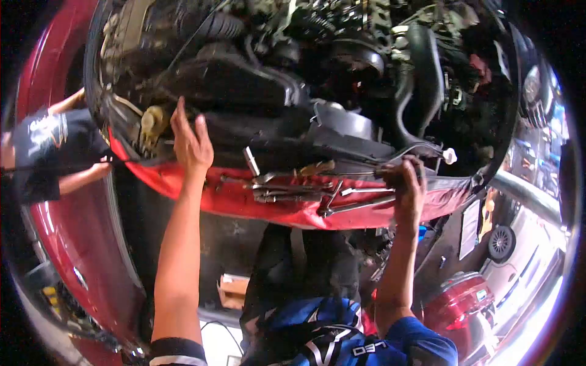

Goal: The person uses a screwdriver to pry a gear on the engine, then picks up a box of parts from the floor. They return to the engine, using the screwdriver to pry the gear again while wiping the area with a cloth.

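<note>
My left hand (192, 139) is over the front left of the open engine bay, its fingers stretched out and holding nothing. It is close to a yellowish round-capped part (152, 121) and the black plastic cover (226, 79). At the front right edge, my right hand (409, 182) has its fingers curled closed; what is in them, if anything, is hidden. Beside it runs a thin dark shaft that leads toward a brown handle (316, 168). Several wrenches (360, 205) and other metal tools lie on the red cover (268, 213) along the car's front edge. A silver socket (251, 161) rests near my left hand.
A thick black hose (425, 79) curves down the right of the bay, with a white cap (450, 156) below it. Another person (58, 146) stands at the left by a dark red car (67, 244). An open cardboard box (233, 290) sits on the floor below.
</note>
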{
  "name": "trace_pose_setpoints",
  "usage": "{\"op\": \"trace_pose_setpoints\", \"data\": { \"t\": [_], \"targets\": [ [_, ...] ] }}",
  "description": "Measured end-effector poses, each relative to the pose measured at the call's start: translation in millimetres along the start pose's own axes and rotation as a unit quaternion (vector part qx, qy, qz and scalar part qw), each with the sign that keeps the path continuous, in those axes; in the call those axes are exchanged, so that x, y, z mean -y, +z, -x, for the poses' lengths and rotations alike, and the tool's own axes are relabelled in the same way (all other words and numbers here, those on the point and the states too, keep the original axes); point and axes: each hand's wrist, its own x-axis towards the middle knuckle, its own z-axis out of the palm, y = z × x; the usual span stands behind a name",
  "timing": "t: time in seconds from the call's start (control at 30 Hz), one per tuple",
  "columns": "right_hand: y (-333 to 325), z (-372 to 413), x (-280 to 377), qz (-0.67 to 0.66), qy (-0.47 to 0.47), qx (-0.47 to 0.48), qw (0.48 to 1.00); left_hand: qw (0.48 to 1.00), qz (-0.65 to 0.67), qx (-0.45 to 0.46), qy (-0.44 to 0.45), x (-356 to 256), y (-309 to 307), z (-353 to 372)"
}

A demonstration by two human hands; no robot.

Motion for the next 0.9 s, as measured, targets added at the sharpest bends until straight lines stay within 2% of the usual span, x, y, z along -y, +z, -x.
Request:
{"op": "trace_pose_setpoints", "data": {
  "t": [0.03,0.1,0.17,0.27,0.37,0.5,0.57,0.63,0.7,0.73,0.77,0.9],
  "targets": [
    [-1,2,-11,-0.010,-0.008,-0.015,1.000,1.000,0.002,0.001,-0.006,0,1,1],
    [-21,-2,-41,0.172,-0.042,-0.026,0.984,1.000,0.013,0.000,0.000,0,1,1],
    [5,20,-21,0.384,-0.121,-0.096,0.910,1.000,0.010,-0.002,0.016,-3,-1,1],
    [-1,25,-19,0.471,-0.164,-0.109,0.860,1.000,0.022,0.002,0.009,-5,-2,2],
    [-42,12,-26,0.461,-0.296,-0.190,0.815,1.000,0.020,0.006,0.007,-6,-3,1],
    [-120,-38,-11,0.498,-0.350,-0.375,0.699,1.000,0.015,0.004,0.015,-7,-2,1],
    [-176,-75,-30,0.614,-0.333,-0.409,0.587,1.000,0.012,0.002,0.014,-7,0,1],
    [-188,-91,-39,0.632,-0.302,-0.439,0.563,0.999,0.030,0.006,0.023,-7,2,1],
    [-172,-94,-38,0.557,-0.260,-0.465,0.637,0.999,0.014,0.005,0.032,-7,1,1],
    [-170,-92,-37,0.530,-0.236,-0.439,0.686,1.000,0.013,0.009,0.021,-5,2,2],
    [-175,-97,-42,0.515,-0.266,-0.438,0.687,1.000,0.012,0.012,0.014,-4,0,3],
    [-188,-108,-50,0.533,-0.221,-0.425,0.698,1.000,0.009,0.003,0.014,-11,4,0]
  ]
}}
